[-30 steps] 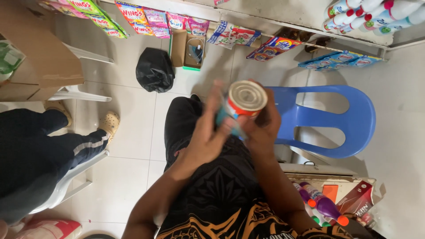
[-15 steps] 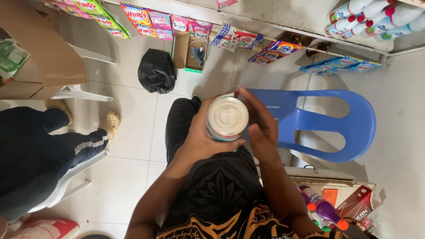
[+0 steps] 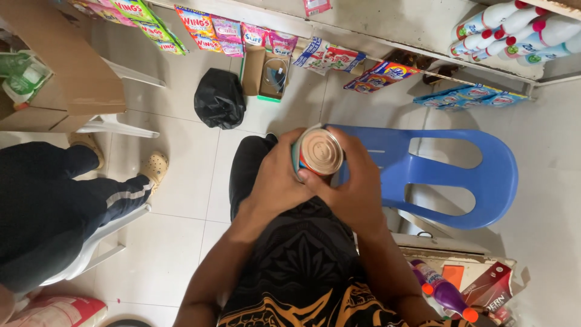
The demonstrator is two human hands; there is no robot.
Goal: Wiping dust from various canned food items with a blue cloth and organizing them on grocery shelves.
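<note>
Tin can [image 3: 319, 152] turned since half a second ago, its pale metal end now copper-tinted and ringed with fine concentric ridges, tipped toward the camera. Held between both hands above the lap, in front of the blue plastic chair [image 3: 448, 175]. Left hand [image 3: 279, 181] wrapped around the can's left side, fingers curled over the top edge. Right hand [image 3: 354, 181] clasped around the right side, thumb pressed at the lower rim. Label mostly covered: only a sliver of red and teal showing.

Smooth, moulded chair, seat partly hidden behind the hands. Crumpled, glossy black plastic bag [image 3: 219, 98] on pale floor tiles. Small open cardboard box [image 3: 266, 74] just beyond, contents hard to make out. Shiny sachet strips [image 3: 212, 27] hanging along a white shelf edge. Purple bottle [image 3: 440, 290] with orange cap at lower right, cut off by the frame. Another person's dark trouser legs [image 3: 54, 200] at left, upper body out of view.
</note>
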